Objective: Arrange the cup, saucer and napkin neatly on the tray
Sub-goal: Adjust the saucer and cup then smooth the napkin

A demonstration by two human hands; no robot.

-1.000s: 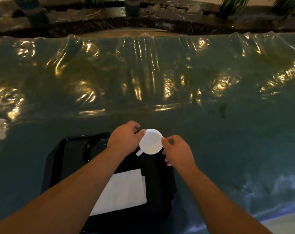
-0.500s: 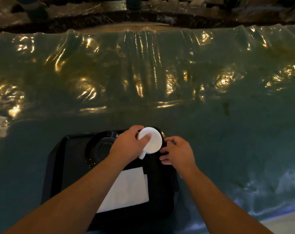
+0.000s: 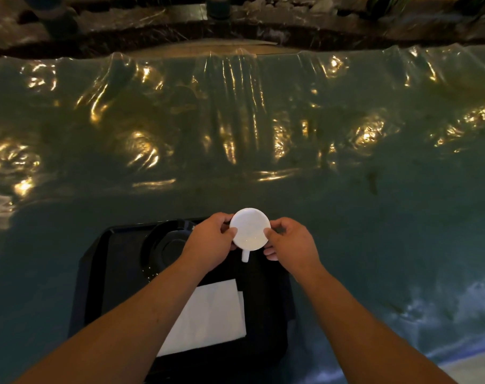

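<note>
We have one view only, from a wide-angle camera worn on the head, looking forward and steeply down. It sits close above the tray (image 3: 97, 273) at the near edge of the table (image 3: 374, 217), both forearms running in from the bottom corners, while the table's far edge bows across the top.

Saucer (image 3: 169, 246) far-left on tray (image 3: 97, 273), napkin (image 3: 208, 314) nearer, cup (image 3: 251, 229) right of saucer
</note>
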